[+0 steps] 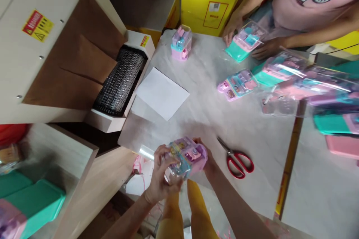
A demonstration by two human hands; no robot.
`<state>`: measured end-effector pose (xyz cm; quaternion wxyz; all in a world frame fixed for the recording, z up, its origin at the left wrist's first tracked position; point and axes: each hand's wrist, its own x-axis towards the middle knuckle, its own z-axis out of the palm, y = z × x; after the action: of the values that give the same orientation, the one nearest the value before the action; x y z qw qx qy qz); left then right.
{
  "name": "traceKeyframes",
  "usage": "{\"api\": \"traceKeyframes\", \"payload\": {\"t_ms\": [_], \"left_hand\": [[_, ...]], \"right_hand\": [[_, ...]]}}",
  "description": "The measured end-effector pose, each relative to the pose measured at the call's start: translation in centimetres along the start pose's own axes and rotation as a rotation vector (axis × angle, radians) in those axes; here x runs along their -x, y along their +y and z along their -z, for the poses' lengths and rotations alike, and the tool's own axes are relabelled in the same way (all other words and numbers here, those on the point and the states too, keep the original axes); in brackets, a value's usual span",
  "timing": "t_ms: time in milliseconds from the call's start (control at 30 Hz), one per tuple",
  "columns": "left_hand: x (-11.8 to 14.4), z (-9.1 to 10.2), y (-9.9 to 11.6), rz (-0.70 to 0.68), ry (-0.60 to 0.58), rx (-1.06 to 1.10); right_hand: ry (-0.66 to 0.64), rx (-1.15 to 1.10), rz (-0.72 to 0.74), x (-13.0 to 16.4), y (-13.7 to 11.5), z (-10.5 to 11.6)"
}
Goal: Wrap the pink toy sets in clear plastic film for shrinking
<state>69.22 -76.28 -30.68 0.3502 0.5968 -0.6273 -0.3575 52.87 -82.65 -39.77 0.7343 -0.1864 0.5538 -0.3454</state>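
The setting is a small packaging workshop. A shrink-wrap tunnel machine (pixel 56 48) with a mesh conveyor (pixel 120 82) and a warning label (pixel 37 25) stands up and left of the left hand (pixel 159 175). The desk (pixel 224 119) ahead of both hands carries plastic-wrapped toys (pixel 238 84) in a row (several blurred at far right), red-handled scissors (pixel 237 158) just right of the right hand (pixel 207 157), and a white sheet (pixel 162 93). Yellow cartons (pixel 210 0) stand beyond the desk, where a co-worker's hands (pixel 232 28) wrap another toy.
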Motion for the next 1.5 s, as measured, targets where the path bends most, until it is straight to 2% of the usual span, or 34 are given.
{"api": "traceKeyframes", "payload": {"t_ms": [133,200,333,400,467,600,700,867,967,1033,1100,1133,1200,1267,1367,1500], "left_hand": [[1.3,0.5,-1.3,-0.035,0.103,-0.06],[2.8,0.6,-2.0,0.018,0.102,-0.029],[5.3,0.5,-3.4,0.448,0.165,0.465],[5.6,0.3,-4.2,0.568,0.228,0.619],[5.3,0.0,-4.9,0.649,0.241,0.701],[4.1,-0.4,-5.7,0.926,0.225,1.191],[3.6,-0.7,-5.6,0.96,0.256,1.355],[3.4,-1.5,-4.9,0.966,0.413,1.294],[3.7,-1.6,-4.9,0.968,0.456,1.251],[4.0,-1.3,-5.0,0.982,0.427,1.257],[4.4,-0.8,-5.1,0.997,0.352,1.297],[4.5,-0.7,-5.0,1.003,0.305,1.319],[4.5,-0.5,-4.7,1.002,0.236,1.338],[4.0,-0.7,-4.3,0.98,0.237,1.316],[3.0,-1.0,-4.1,0.951,0.337,1.206],[1.9,-0.5,-4.4,0.924,0.401,0.962]], "right_hand": [[-0.262,-0.164,-0.102,2.4,-2.1,-1.0],[-0.291,-0.16,-0.068,3.2,-2.8,-1.3],[-0.29,-0.054,0.146,4.3,-3.3,-2.6],[-0.299,0.039,0.266,4.7,-3.3,-3.5],[-0.315,0.12,0.322,5.3,-3.1,-4.2],[-0.284,0.322,0.406,6.1,-2.9,-4.2],[-0.194,0.476,0.513,6.5,-2.8,-3.7],[-0.129,0.541,0.608,7.1,-2.3,-4.1],[0.037,0.47,0.53,6.9,-2.2,-4.7],[0.249,0.291,0.375,6.4,-2.0,-4.8],[0.423,0.007,0.155,5.5,-1.8,-4.6],[0.464,-0.134,0.04,5.1,-1.6,-4.5],[0.454,-0.326,-0.157,4.4,-1.0,-4.2],[0.393,-0.37,-0.261,3.8,-0.5,-3.9],[0.373,-0.175,-0.207,3.2,0.0,-3.0],[0.61,0.185,-0.012,3.1,-0.6,-1.1]]}}
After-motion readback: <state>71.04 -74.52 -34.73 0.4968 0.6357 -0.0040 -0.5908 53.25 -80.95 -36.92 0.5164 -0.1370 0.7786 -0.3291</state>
